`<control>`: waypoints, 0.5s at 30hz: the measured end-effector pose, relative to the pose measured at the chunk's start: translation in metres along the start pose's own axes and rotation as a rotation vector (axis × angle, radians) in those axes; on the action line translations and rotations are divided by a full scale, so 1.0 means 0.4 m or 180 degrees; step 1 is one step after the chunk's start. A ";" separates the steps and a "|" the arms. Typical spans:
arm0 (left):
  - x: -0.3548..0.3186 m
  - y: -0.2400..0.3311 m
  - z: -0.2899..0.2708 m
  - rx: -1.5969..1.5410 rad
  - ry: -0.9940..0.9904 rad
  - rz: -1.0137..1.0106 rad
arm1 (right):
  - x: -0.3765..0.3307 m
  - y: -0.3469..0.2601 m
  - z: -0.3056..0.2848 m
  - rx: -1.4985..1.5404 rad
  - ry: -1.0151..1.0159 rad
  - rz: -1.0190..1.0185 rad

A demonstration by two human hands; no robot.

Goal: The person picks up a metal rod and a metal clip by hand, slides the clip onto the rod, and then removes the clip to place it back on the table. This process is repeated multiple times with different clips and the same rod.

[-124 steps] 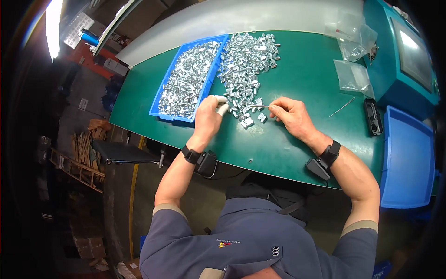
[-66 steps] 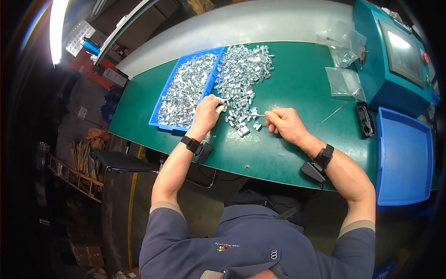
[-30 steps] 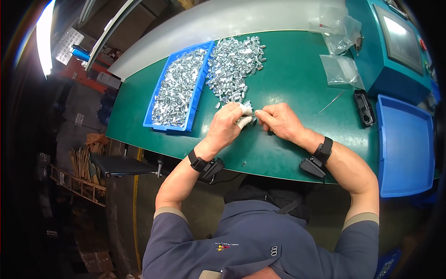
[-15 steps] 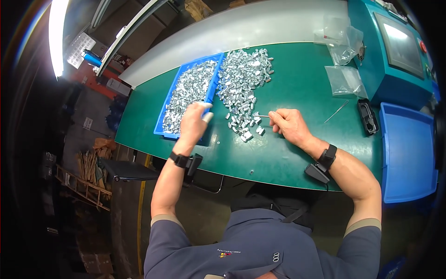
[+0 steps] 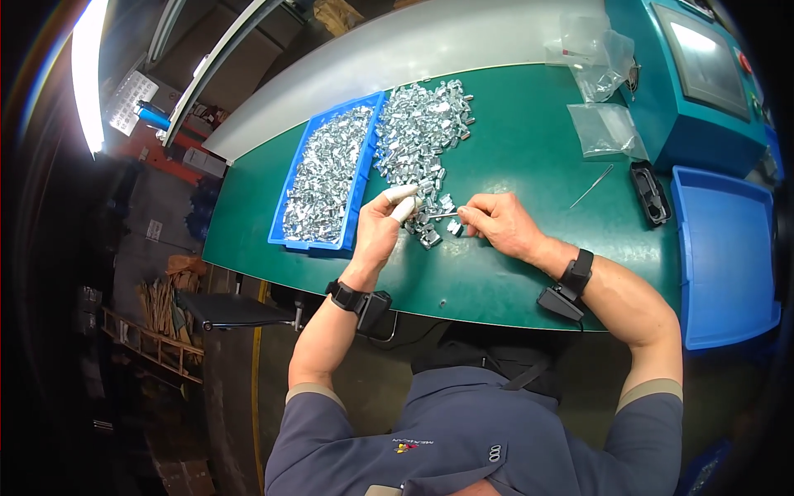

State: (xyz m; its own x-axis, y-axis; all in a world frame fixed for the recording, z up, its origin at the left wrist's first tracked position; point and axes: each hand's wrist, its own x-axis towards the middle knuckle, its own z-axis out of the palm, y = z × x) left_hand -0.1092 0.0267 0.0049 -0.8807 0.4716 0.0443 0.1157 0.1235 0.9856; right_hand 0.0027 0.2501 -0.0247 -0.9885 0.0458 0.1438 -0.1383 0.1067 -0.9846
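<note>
My right hand (image 5: 504,225) pinches a thin metal rod-like tool (image 5: 445,216), which points left across the near end of a heap of small silver metal parts (image 5: 423,124). At the tool's tip are the fingers of my left hand (image 5: 382,227), brought together in a pinch, with pale covers on thumb and forefinger. Whatever sits between those fingertips is too small to make out against the parts behind. Left of the heap stands a blue tray (image 5: 357,194) filled with similar silver parts.
A second blue tray (image 5: 724,256) sits at the right edge of the green table (image 5: 521,124). Near it lie a black holder (image 5: 650,194), a thin metal pick (image 5: 591,186) and clear plastic bags (image 5: 606,130). A teal machine with a screen (image 5: 703,70) stands behind them.
My left hand has moved right from the filled tray's near edge to the heap, meeting the tool's tip. My right hand keeps the tool and has shifted slightly left.
</note>
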 end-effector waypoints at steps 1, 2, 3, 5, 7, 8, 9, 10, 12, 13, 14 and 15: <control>-0.007 0.008 0.015 -0.0076 -0.0075 -0.0048 | -0.002 0.001 -0.002 -0.0018 0.0001 -0.0041; -0.012 0.002 0.022 -0.0073 -0.0069 -0.0048 | -0.001 -0.003 -0.001 -0.0015 -0.0004 -0.0045; -0.015 -0.006 0.028 -0.0280 -0.0063 -0.0102 | 0.000 -0.008 -0.001 -0.0102 0.0125 -0.0090; -0.025 -0.011 0.039 -0.0568 -0.0082 -0.0287 | 0.001 -0.010 0.001 -0.0190 0.0264 -0.0131; -0.031 -0.014 0.054 -0.0585 -0.0088 -0.0317 | 0.003 -0.007 0.003 0.0039 0.0509 -0.0067; -0.036 -0.012 0.058 -0.0601 -0.0073 -0.0340 | 0.002 -0.009 0.003 0.0040 0.0505 -0.0070; -0.040 -0.003 0.063 -0.0624 -0.0068 -0.0327 | 0.001 -0.012 0.002 0.0024 0.0496 -0.0052; -0.041 -0.001 0.064 -0.0623 -0.0064 -0.0325 | -0.001 -0.015 0.001 0.0009 0.0488 -0.0036; -0.038 -0.001 0.064 -0.0797 0.0133 -0.0296 | -0.004 -0.018 0.000 0.0066 0.0465 -0.0033; -0.036 -0.007 0.062 -0.0795 0.0138 -0.0293 | -0.004 -0.018 0.000 0.0121 0.0450 -0.0027; -0.034 -0.014 0.062 -0.0915 0.0173 -0.0329 | -0.004 -0.018 0.001 0.0122 0.0453 -0.0029; -0.032 -0.020 0.062 -0.1036 0.0208 -0.0366 | -0.003 -0.017 0.002 0.0058 0.0427 -0.0070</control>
State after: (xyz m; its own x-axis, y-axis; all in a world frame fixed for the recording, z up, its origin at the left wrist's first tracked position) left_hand -0.0874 0.0413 -0.0074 -0.9082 0.4126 -0.0699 -0.1290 -0.1172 0.9847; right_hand 0.0049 0.2484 -0.0181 -0.9684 0.1763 0.1762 -0.1622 0.0910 -0.9826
